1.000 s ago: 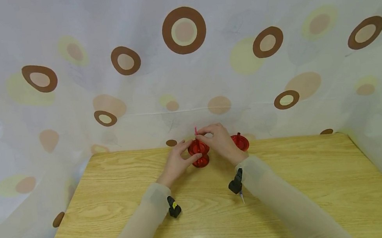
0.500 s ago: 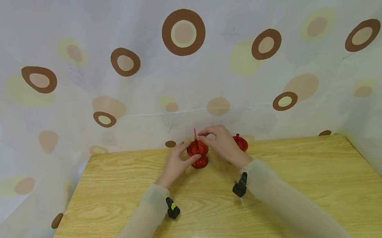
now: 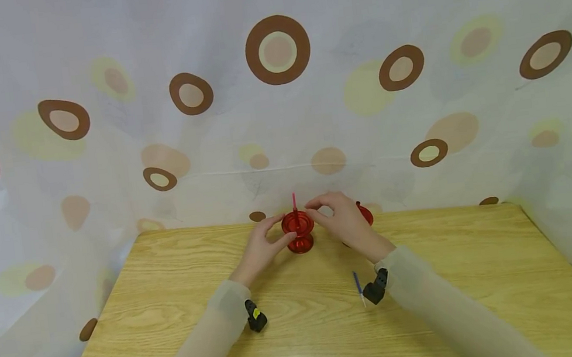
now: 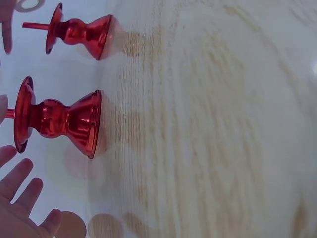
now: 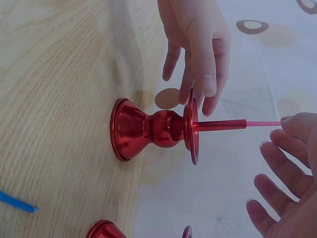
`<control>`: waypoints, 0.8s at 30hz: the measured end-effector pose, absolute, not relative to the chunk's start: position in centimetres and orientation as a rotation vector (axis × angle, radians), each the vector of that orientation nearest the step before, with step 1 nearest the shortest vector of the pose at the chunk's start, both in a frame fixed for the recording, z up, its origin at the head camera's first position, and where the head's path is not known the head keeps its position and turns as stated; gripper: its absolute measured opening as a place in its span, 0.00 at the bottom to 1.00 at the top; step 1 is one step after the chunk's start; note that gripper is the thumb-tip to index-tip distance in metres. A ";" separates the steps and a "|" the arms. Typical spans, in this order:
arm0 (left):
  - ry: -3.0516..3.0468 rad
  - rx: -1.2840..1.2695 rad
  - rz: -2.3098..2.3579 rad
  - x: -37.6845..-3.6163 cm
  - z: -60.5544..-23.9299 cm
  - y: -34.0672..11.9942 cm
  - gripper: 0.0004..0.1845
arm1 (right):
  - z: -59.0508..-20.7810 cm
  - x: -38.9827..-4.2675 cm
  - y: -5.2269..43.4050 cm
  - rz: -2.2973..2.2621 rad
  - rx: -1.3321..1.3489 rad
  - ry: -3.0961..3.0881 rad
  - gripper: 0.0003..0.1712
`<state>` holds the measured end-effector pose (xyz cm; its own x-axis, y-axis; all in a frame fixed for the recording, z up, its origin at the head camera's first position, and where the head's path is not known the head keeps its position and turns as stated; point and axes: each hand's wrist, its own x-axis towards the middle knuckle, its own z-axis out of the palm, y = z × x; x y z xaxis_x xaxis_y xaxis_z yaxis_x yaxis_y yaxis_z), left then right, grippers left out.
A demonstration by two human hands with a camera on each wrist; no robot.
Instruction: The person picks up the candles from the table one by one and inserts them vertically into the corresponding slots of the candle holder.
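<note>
A red metal candle holder (image 3: 299, 237) stands on the wooden table (image 3: 174, 309) near its far edge. A thin pink candle (image 3: 294, 202) stands upright in it (image 5: 223, 125). My left hand (image 3: 271, 236) is beside the holder's left side with straight fingers (image 5: 198, 59) close to its rim (image 5: 191, 124). My right hand (image 3: 324, 209) hovers just right of the candle, with relaxed fingers (image 5: 282, 168) close to the candle's tip. A second red holder (image 3: 365, 214) stands behind my right hand (image 4: 79, 32).
A thin blue candle (image 3: 357, 283) lies on the table by my right wrist (image 5: 15, 202). A spotted curtain (image 3: 280, 85) hangs right behind the table's far edge and along both sides.
My right hand has let go of the pink candle and drawn a little to the right. My left thumb has eased off the holder. The blue candle now shows beside my right wrist.
</note>
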<state>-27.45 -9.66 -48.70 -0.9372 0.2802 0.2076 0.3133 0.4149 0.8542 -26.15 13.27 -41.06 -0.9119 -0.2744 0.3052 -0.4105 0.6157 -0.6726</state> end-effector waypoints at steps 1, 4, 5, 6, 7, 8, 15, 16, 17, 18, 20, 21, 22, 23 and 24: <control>-2.613 -0.550 -1.592 -27.4 -48.7 -9.7 0.33 | -41.0 -26.0 13.4 1.165 0.581 -2.657 0.13; -2.610 -0.543 -1.605 -27.2 -48.8 -9.9 0.32 | -40.9 -25.5 13.7 1.141 0.608 -2.638 0.12; -2.606 -0.542 -1.609 -27.1 -48.8 -10.0 0.31 | -40.9 -25.3 13.8 1.133 0.615 -2.635 0.12; -2.603 -0.542 -1.612 -27.0 -48.8 -10.1 0.31 | -40.9 -25.1 14.0 1.121 0.619 -2.633 0.11; -2.601 -0.541 -1.618 -26.9 -48.8 -10.1 0.30 | -41.0 -25.0 14.1 1.117 0.620 -2.631 0.11; -2.604 -0.537 -1.617 -26.8 -48.8 -10.2 0.30 | -41.0 -24.8 14.3 1.115 0.618 -2.633 0.11; -2.563 -0.513 -1.597 -26.1 -48.9 -10.6 0.27 | -41.2 -24.0 15.3 1.062 0.626 -2.630 0.11; -2.560 -0.499 -1.588 -26.0 -48.9 -10.6 0.27 | -41.3 -23.9 15.4 1.060 0.632 -2.626 0.11; -2.557 -0.489 -1.578 -25.9 -48.9 -10.7 0.27 | -41.3 -23.7 15.5 1.063 0.636 -2.622 0.10; -2.555 -0.486 -1.568 -25.8 -48.9 -10.8 0.26 | -41.3 -23.7 15.7 1.067 0.641 -2.618 0.10; -2.552 -0.484 -1.560 -25.7 -48.8 -10.9 0.26 | -41.5 -23.5 16.0 1.074 0.652 -2.615 0.09; -2.552 -0.481 -1.560 -25.5 -48.7 -10.9 0.26 | -41.6 -23.4 16.1 1.077 0.655 -2.615 0.09; -2.555 -0.478 -1.560 -25.4 -48.6 -10.9 0.26 | -41.7 -23.3 16.3 1.077 0.659 -2.615 0.09; -2.556 -0.473 -1.563 -25.3 -48.5 -10.9 0.25 | -41.8 -23.2 16.4 1.083 0.663 -2.612 0.09; -2.559 -0.466 -1.567 -25.1 -48.4 -10.9 0.25 | -42.0 -23.1 16.6 1.087 0.667 -2.610 0.10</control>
